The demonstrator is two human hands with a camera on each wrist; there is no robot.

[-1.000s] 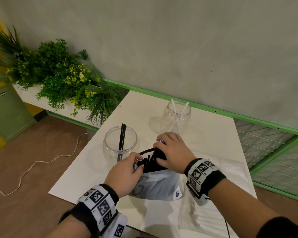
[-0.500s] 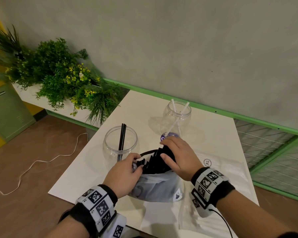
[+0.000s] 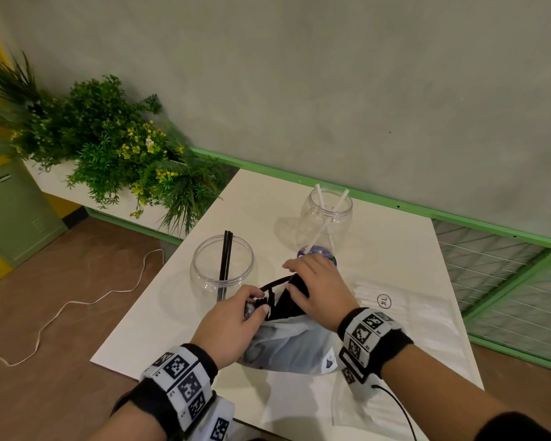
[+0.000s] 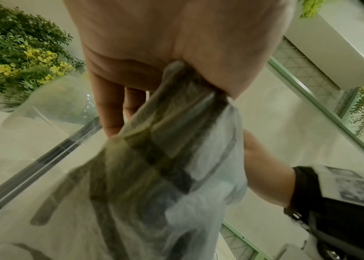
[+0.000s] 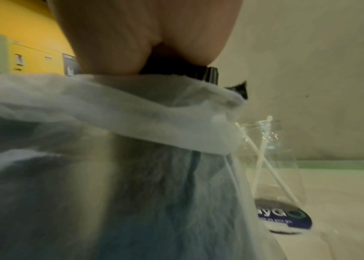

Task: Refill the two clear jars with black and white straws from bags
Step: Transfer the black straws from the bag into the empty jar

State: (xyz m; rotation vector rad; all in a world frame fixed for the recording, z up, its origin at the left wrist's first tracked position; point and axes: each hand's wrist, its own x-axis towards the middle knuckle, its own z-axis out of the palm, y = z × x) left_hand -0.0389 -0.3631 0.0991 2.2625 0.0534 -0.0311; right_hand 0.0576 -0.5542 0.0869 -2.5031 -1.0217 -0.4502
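A pale cloth bag (image 3: 295, 348) of black straws (image 3: 287, 302) lies on the white table (image 3: 379, 249) in front of me. My left hand (image 3: 236, 319) pinches the bag's mouth at its left side. My right hand (image 3: 315, 288) grips a bundle of black straws sticking out of the bag. The left clear jar (image 3: 221, 262) holds two black straws. The far clear jar (image 3: 326, 218) holds two white straws. In the wrist views the bag (image 4: 165, 176) (image 5: 109, 158) fills the frame and the fingertips are hidden.
A clear plastic bag of white straws (image 3: 392, 313) marked XL lies flat to the right of the cloth bag. Green plants (image 3: 109, 148) in a white planter stand left of the table. A white cable (image 3: 61, 316) runs on the floor. A green railing (image 3: 506, 281) borders the right.
My right hand has shifted right and back while gripping the black straws, drawing them further out of the bag. My left hand stays on the bag's mouth.
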